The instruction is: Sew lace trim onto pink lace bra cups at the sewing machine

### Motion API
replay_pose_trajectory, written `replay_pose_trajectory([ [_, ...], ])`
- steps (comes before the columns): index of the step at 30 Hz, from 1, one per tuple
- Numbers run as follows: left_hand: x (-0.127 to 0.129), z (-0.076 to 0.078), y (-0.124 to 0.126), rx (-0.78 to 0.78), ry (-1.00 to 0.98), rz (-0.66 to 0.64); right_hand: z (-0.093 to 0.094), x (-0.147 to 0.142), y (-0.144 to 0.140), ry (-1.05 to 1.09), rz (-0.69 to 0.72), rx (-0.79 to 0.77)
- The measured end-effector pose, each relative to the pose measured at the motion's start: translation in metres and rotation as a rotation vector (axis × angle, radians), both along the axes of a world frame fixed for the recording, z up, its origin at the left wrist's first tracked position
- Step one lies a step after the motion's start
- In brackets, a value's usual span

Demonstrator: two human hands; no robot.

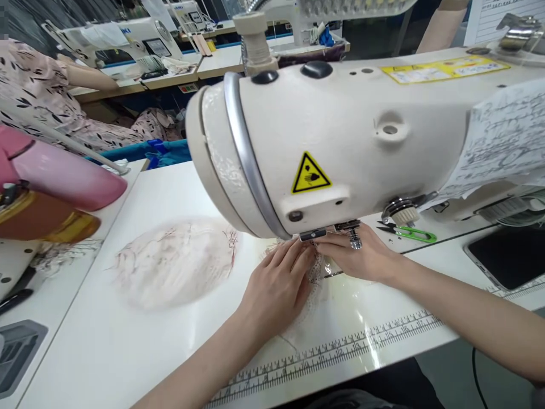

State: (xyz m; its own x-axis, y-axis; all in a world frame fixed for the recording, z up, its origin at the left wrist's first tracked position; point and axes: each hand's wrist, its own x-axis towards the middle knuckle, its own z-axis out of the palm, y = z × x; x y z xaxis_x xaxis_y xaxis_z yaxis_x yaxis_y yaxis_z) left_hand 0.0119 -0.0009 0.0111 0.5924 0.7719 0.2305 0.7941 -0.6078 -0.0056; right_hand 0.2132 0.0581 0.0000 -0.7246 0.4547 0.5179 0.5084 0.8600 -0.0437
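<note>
A white sewing machine head (pixel 340 136) reaches over the table from the right. Below it, my left hand (pixel 279 284) lies flat, fingers stretched out, on a piece of sheer pale lace fabric (pixel 315 275). On the right of the needle area, my right hand (pixel 366 255) has its fingers closed at the lace, with the fingertips partly hidden behind the metal parts under the head. Much of the lace is covered by my hands. To the left, a sheer pale oval piece (pixel 179 264) with reddish thread-like marks rests on the white table (pixel 140 352).
Green thread snips (pixel 411 233) and a black phone (pixel 506 255) lie to the right. A printed ruler strip (pixel 340 352) runs along the front edge. At left stand a pink bottle (pixel 72 170) and an amber container (pixel 51 218). Another person's sleeve (pixel 34 71) shows beyond.
</note>
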Motion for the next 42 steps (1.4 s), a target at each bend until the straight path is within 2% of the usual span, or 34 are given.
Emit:
replay_pose_trajectory([
  [3, -0.001, -0.003, 0.001, -0.004, 0.002, 0.003, 0.001, 0.0, -0.002, -0.058, 0.002, 0.078],
  [13, -0.007, -0.007, 0.011, -0.042, -0.07, -0.015, -0.004, 0.003, -0.012, -0.254, -0.149, 0.099],
  [28, -0.009, -0.007, 0.011, -0.061, -0.047, -0.003, -0.008, 0.004, -0.011, -0.221, -0.148, 0.084],
  [34, -0.009, -0.008, 0.011, -0.003, -0.03, -0.007, -0.01, 0.004, -0.008, -0.189, -0.125, 0.033],
  [39, -0.008, 0.005, 0.006, 0.13, 0.019, -0.041, -0.009, 0.004, -0.006, -0.146, -0.076, 0.031],
  [42, -0.021, 0.018, -0.004, 0.167, 0.025, -0.115, -0.008, 0.004, -0.005, -0.126, -0.053, 0.009],
])
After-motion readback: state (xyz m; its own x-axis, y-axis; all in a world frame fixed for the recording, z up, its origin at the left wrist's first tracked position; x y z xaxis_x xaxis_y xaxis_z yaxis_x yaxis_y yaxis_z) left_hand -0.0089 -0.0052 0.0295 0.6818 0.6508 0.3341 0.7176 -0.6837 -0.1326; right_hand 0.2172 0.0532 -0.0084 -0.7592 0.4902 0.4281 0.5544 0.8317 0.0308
